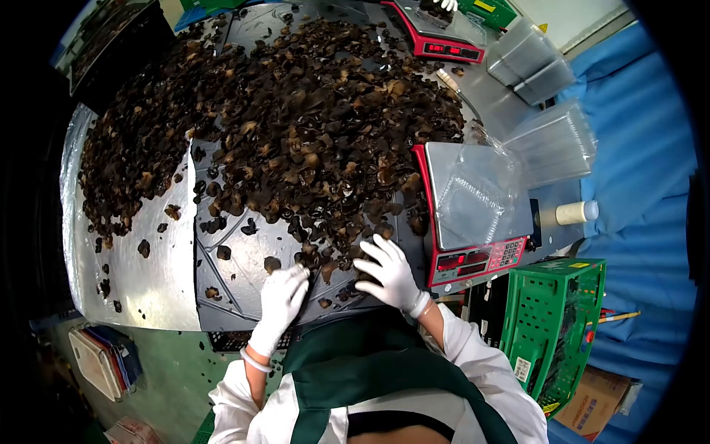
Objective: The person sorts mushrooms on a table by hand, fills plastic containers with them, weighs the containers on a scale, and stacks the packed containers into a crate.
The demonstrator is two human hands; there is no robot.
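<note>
A large heap of dark brown wood ear mushrooms [318, 126] covers the table in front of me. My left hand [284, 297], in a white glove, rests at the near edge of the heap. Its fingers are stretched forward, with the thumb apart, beside a few loose mushroom pieces. To its right, my right hand [393, 275], gloved in white too, has its fingers spread over pieces at the heap's front. Small mushroom pieces [328, 271] lie between the two hands. Neither palm is visible.
Right of the heap stands a red scale [473, 271] bearing a clear plastic box [473, 203]. Stacked clear boxes [551, 144] and a white bottle [577, 213] are beyond it. Green crates [551, 325] stand low right. Another person's gloved hand [447, 4] is at a second scale [447, 49].
</note>
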